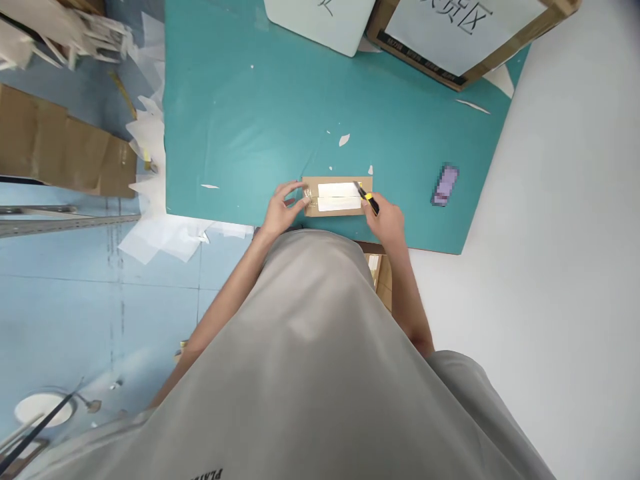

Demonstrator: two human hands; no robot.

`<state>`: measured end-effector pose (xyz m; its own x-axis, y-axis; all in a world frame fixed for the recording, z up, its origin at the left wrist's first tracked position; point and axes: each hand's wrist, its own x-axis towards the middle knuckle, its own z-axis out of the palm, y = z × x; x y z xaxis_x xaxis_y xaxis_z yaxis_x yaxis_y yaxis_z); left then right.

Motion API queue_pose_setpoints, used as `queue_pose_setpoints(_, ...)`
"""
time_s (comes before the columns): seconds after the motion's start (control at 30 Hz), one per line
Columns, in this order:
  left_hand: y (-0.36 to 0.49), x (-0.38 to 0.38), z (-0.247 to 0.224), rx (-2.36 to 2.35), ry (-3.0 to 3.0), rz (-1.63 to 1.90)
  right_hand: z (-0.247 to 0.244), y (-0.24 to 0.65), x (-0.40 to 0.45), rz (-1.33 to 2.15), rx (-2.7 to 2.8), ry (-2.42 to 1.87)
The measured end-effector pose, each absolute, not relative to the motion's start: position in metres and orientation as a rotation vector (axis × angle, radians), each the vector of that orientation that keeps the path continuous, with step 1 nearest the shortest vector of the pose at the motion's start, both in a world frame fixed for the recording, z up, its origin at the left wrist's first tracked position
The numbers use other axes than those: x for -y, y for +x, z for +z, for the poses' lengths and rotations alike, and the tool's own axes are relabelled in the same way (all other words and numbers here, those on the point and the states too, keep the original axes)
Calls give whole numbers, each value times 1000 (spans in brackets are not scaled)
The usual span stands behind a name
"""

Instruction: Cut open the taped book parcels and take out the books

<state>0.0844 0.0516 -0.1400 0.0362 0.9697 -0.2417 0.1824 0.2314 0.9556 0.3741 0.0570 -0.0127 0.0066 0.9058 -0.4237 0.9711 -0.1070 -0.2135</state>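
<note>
A small flat brown cardboard box (313, 212) with white labels (337, 204) and clear tape at its left end lies near the front edge of the green table. My left hand (284, 209) is at the box's left end, thumb and fingers on either side of its corner. In my right hand (389, 219) is a black and yellow utility knife (371, 199). Its tip is over the labels at the box's right part, and the fingers of that hand are close to the box's right end.
Behind on the green table (240, 120) are a white panel (320, 23) and a cardboard box with a paper sign (450, 33). A blurred purple object (445, 185) lies right, with paper scraps about. White sheets (150, 227) and cardboard (65, 143) are at the left.
</note>
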Motion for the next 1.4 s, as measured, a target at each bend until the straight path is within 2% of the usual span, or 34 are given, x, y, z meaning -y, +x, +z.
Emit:
queue_pose_setpoints(0.23,92,-45,-159,-1376,1125,823,3,326,-92,-678,-2222,1452)
queue_pose_setpoints(0.43,94,-44,-162,-1317,1101,881,1,300,-114,-600,-2240,1210)
queue_pose_setpoints(1.2,97,-47,-160,-1317,1127,921,-5,269,-130,-512,-2277,1081)
queue_pose_setpoints(1.4,98,-47,-160,-1344,1147,925,-9,309,-135,-459,-2258,1184)
